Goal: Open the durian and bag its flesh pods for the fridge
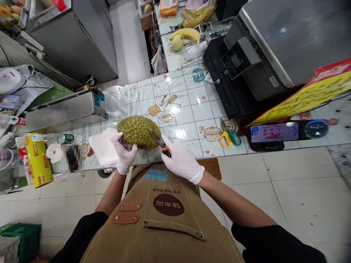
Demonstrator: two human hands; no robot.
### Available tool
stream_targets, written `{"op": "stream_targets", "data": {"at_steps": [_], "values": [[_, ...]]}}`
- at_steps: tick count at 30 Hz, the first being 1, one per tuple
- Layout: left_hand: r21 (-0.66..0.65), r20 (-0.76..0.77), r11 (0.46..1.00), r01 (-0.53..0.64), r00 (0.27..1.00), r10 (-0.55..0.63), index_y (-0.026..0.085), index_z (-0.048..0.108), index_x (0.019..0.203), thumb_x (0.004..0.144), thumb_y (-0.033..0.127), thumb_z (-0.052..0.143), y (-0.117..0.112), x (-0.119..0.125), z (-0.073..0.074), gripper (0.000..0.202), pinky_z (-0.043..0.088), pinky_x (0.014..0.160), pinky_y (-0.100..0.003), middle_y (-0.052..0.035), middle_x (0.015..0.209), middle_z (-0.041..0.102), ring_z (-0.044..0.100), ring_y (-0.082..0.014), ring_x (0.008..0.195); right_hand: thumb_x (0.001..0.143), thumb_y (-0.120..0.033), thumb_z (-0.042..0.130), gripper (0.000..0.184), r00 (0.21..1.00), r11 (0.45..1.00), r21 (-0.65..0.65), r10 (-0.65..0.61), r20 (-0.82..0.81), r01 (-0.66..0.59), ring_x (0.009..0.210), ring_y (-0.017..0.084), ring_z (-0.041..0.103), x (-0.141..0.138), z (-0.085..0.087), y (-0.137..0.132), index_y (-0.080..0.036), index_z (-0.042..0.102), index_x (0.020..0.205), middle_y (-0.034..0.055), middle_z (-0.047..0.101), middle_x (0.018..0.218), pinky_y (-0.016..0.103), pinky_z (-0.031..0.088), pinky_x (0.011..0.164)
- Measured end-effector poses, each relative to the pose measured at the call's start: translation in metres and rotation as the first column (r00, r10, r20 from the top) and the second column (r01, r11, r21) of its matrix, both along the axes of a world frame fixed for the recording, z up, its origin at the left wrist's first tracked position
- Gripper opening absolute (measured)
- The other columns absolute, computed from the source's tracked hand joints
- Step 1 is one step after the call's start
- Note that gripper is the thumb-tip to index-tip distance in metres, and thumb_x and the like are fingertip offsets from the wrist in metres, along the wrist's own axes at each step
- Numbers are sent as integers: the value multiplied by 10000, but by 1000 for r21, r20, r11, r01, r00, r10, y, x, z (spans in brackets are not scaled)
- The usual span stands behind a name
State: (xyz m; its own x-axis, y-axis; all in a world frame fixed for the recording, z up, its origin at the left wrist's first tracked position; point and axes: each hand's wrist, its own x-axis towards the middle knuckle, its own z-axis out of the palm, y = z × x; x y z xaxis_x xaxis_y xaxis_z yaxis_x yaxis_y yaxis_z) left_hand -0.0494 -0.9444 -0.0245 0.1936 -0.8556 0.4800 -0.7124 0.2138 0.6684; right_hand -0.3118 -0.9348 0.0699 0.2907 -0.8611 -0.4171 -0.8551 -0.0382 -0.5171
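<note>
Colour key: white tiled counter [189, 109] and work items

Durian [138, 132]: yellow-green, spiked pattern. Left glove [124, 152], right glove [182, 160]: white. Pliers grip [166, 152]: orange and black. Canvas apron [164, 219]: tan, with a dark maroon circle. Tiles: multicoloured cartoon kitchen prints.

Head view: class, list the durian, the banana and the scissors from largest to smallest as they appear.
1. The durian looks largest.
2. The banana and the scissors look alike; the banana's greater distance makes ranking them unsure.

Pale tiled floor [301, 186] beside patterned counter [199, 111]
</note>
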Motion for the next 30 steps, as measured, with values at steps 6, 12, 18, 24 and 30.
{"op": "stream_targets", "data": {"at_steps": [6,12,18,24,30], "values": [[-30,37,999,25,999,-24,217,475,1413,722,211,707,1,-7,4,729,501,1157,-467,-91,1276,484,557,-277,1251,1037,-274,531,666,999,999,26,32,-38,-31,1018,271,650,-2,4,-7,-148,444,1685,146,695,1119,329,449,868],[-27,16,997,66,998,-65,228,470,1430,730,198,712,3,-1,3,741,487,1171,-462,-84,1292,461,545,-273,1273,1009,-242,556,556,993,994,43,102,-66,-99,969,273,663,-4,13,-13,-142,537,1555,155,713,1111,332,436,805],[-32,8,997,77,997,-77,233,473,1425,715,195,701,2,2,0,747,481,1159,-452,-84,1296,464,543,-273,1264,1007,-229,553,479,984,985,90,152,-92,-144,969,288,703,-5,27,-18,-131,547,1476,176,747,1140,332,424,759],[-31,-24,996,84,996,-85,238,464,1429,715,204,699,2,8,-4,753,492,1138,-442,-88,1307,462,549,-269,1251,989,-190,554,418,968,977,116,198,-155,-182,958,290,736,-4,32,-21,-143,546,1404,186,765,1129,324,421,733],[5,-28,998,68,997,-67,236,458,1414,724,243,710,3,10,-5,735,489,1150,-457,-93,1314,466,543,-279,1266,984,-195,550,360,960,980,78,194,-203,-182,948,318,760,-4,30,-22,-161,564,1342,173,773,1070,327,408,694]]}}
